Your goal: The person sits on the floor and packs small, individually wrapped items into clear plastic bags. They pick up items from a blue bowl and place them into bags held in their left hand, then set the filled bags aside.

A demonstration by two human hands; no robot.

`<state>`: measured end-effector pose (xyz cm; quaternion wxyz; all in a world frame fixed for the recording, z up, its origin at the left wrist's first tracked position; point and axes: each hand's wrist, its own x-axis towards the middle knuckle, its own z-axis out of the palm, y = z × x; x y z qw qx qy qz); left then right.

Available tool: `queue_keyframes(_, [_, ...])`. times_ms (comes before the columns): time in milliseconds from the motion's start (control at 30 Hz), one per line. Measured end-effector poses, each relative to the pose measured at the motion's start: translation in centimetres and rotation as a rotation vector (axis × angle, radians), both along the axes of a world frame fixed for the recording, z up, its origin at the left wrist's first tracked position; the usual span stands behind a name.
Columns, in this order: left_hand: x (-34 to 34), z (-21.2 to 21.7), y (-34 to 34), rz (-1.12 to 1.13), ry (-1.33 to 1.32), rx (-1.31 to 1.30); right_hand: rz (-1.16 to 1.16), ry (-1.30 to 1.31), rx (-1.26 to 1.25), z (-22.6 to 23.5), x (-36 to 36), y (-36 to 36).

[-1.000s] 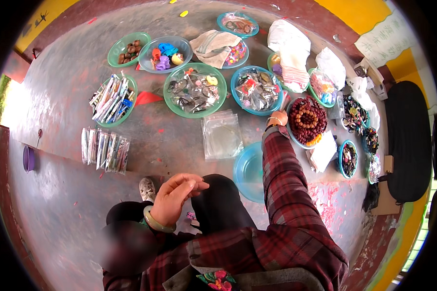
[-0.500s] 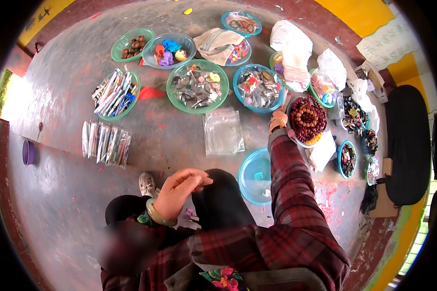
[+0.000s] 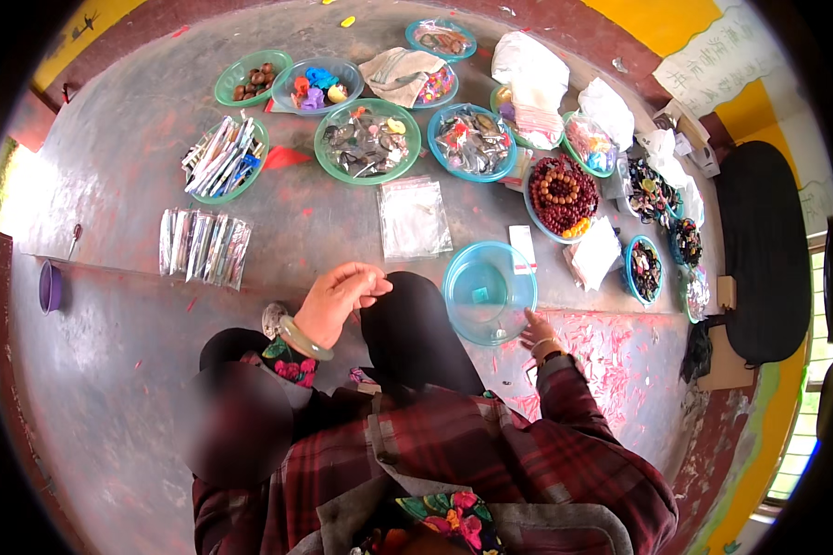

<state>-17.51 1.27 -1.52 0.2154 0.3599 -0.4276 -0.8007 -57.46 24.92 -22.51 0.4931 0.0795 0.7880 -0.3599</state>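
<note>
My left hand (image 3: 342, 298), a bangle at its wrist, is raised over my bent knee (image 3: 421, 324). Its fingers are bent and drawn together, and nothing shows in them. To the right, my right hand (image 3: 537, 333) has its fingers apart beside the near right rim of a clear blue basin (image 3: 452, 298); I cannot tell whether it touches the rim. A small blue-green piece (image 3: 480, 295) shows in the basin. Behind its right rim lies a white strip of card (image 3: 522, 248). Farther ahead is a stack of clear plastic bags (image 3: 415, 220).
Basins of bagged trinkets (image 3: 366, 141), pens (image 3: 222, 159) and dark red bead strings (image 3: 563, 190) stand ahead on the floor. A row of packed pens (image 3: 204, 248) lies left. White packets (image 3: 592, 254) and a basin of small dark items (image 3: 643, 269) are at right. A purple pot (image 3: 51, 287) stands far left.
My right hand has drawn back from the bead basin to the side of the blue basin, uncovering the white card. My left hand stays raised. The view has shifted slightly.
</note>
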Motion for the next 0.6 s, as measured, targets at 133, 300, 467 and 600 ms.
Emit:
queue_keyframes(133, [-0.5, -1.4, 0.0, 0.018, -0.015, -0.008, -0.208, -0.195, -0.342, -2.3, 3.6, 1.6])
queue_keyframes(300, [-0.2, -2.4, -0.5, 0.060, -0.123, -0.080, -0.247, -0.121, -0.376, -2.1, 3.4, -2.8])
queue_keyframes(467, [0.0, -3.2, -0.6, 0.064, -0.193, -0.134, -0.294, -0.090, -0.389, -1.5, 0.9, -6.3])
queue_keyframes(600, [-0.2, -3.8, -1.0, 0.034, -0.228, -0.234, -0.359, -0.039, -0.476, -2.7, -1.3, -7.1])
